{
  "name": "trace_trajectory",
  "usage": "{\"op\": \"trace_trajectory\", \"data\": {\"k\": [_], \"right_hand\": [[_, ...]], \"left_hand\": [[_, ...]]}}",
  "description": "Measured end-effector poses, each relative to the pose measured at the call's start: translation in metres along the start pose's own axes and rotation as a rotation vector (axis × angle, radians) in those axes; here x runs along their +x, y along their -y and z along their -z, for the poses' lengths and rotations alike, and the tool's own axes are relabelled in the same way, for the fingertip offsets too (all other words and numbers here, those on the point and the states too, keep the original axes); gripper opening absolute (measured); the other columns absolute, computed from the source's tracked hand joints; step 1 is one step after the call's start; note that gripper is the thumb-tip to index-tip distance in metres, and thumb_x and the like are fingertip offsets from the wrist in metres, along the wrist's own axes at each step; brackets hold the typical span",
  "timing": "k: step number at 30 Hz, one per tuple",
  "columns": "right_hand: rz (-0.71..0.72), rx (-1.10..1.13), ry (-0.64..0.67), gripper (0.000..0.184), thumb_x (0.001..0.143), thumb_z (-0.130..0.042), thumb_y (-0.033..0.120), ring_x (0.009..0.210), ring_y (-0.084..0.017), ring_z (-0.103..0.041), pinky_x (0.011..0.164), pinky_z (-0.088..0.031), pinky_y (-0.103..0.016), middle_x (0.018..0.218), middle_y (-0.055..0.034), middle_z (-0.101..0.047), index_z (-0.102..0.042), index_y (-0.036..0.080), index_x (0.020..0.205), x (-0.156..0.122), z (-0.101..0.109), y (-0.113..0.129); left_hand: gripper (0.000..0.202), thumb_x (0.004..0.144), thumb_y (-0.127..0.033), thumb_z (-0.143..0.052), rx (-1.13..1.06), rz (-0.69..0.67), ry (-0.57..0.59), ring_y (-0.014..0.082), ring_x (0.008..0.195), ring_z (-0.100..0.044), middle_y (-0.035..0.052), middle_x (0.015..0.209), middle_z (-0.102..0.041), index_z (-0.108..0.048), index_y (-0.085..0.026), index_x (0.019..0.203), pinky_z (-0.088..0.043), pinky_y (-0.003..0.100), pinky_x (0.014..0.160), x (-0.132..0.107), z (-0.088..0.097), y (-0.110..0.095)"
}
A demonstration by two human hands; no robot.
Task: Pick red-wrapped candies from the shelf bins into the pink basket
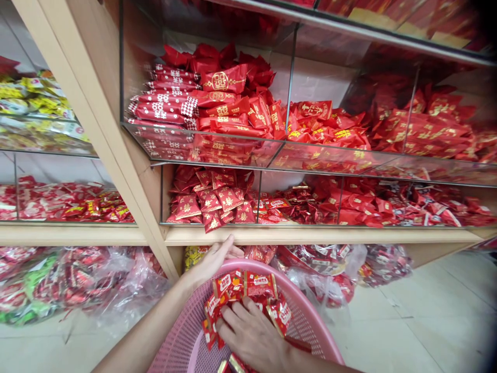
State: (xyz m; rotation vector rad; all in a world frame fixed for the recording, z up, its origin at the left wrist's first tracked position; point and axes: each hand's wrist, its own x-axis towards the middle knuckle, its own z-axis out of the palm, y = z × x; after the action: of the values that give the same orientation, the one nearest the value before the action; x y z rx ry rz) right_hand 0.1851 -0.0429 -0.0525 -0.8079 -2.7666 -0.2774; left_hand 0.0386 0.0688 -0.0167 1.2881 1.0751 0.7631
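A pink mesh basket (310, 316) stands below me at the foot of the shelves. Inside it lie several red candy packets (261, 284) with gold edges and white lettering. My right hand (252, 331) reaches into the basket, its fingers bent down over some of these packets; the thumb and the underside of the hand are hidden. By the basket's far left rim is my left hand (212, 261), its thumb raised and its fingers stretched out, holding nothing that I can see. Just above it, small dark red packets (213, 220) hang over the shelf edge.
Clear-fronted bins hold red packets (225, 111) on the upper shelf and more red packets (361, 202) below. A wooden upright (89, 114) divides the shelving. Yellow packets (34, 98) are at the left. Plastic bags (97, 280) of sweets lie under the shelf on the tiled floor (423, 321).
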Motion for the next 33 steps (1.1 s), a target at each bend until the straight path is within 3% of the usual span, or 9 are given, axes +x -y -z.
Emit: {"op": "trace_trajectory", "data": {"k": [7, 13, 18, 22, 28, 33], "right_hand": [[0.021, -0.013, -0.052, 0.023, 0.094, -0.045, 0.024, 0.089, -0.02, -0.05, 0.092, -0.037, -0.04, 0.098, -0.0054, -0.058, -0.054, 0.012, 0.112, -0.009, -0.004, 0.001], [0.107, 0.019, -0.235, 0.021, 0.095, -0.041, 0.024, 0.079, -0.017, -0.051, 0.087, -0.038, -0.037, 0.093, -0.0036, -0.06, -0.057, 0.015, 0.104, -0.007, -0.001, 0.015], [0.096, 0.025, -0.15, 0.018, 0.094, -0.044, 0.028, 0.067, -0.015, -0.049, 0.088, -0.037, -0.037, 0.077, 0.0003, -0.055, -0.058, 0.016, 0.092, -0.009, -0.009, 0.022], [0.128, 0.001, -0.137, 0.019, 0.093, -0.043, 0.026, 0.071, -0.017, -0.049, 0.093, -0.034, -0.039, 0.079, -0.0007, -0.056, -0.059, 0.017, 0.088, -0.011, -0.008, 0.018], [0.131, 0.022, -0.11, 0.021, 0.095, -0.04, 0.022, 0.078, -0.017, -0.049, 0.097, -0.03, -0.041, 0.091, -0.0043, -0.059, -0.058, 0.014, 0.097, -0.009, 0.009, 0.004], [0.131, 0.008, -0.104, 0.017, 0.094, -0.043, 0.023, 0.077, -0.018, -0.048, 0.092, -0.032, -0.041, 0.092, -0.0044, -0.058, -0.058, 0.015, 0.095, -0.011, 0.01, -0.002]], "left_hand": [[0.066, 0.083, -0.068, -0.035, 0.021, -0.017, -0.009, 0.0223, 0.089, -0.065, 0.0111, 0.09, -0.072, -0.071, -0.013, 0.085, -0.045, 0.036, 0.09, 0.0, 0.0, -0.001], [0.065, 0.083, -0.068, -0.036, 0.009, -0.02, 0.003, 0.0228, 0.088, -0.065, 0.0105, 0.089, -0.072, -0.071, -0.014, 0.084, -0.045, 0.036, 0.09, 0.002, 0.001, 0.003], [0.064, 0.083, -0.067, -0.035, 0.019, -0.024, 0.003, 0.0231, 0.09, -0.065, 0.01, 0.089, -0.072, -0.071, -0.014, 0.084, -0.045, 0.036, 0.091, 0.001, 0.001, 0.004], [0.064, 0.084, -0.067, -0.035, 0.021, -0.032, 0.013, 0.0228, 0.088, -0.065, 0.0096, 0.088, -0.072, -0.071, -0.014, 0.085, -0.045, 0.036, 0.089, 0.0, 0.001, 0.002], [0.065, 0.084, -0.067, -0.035, 0.028, -0.023, 0.001, 0.0228, 0.089, -0.065, 0.0106, 0.089, -0.072, -0.071, -0.013, 0.085, -0.045, 0.035, 0.09, -0.002, 0.0, -0.001], [0.064, 0.084, -0.066, -0.034, 0.013, -0.025, 0.0, 0.0219, 0.089, -0.065, 0.0103, 0.09, -0.072, -0.071, -0.013, 0.085, -0.045, 0.035, 0.091, -0.002, -0.001, -0.001]]}}
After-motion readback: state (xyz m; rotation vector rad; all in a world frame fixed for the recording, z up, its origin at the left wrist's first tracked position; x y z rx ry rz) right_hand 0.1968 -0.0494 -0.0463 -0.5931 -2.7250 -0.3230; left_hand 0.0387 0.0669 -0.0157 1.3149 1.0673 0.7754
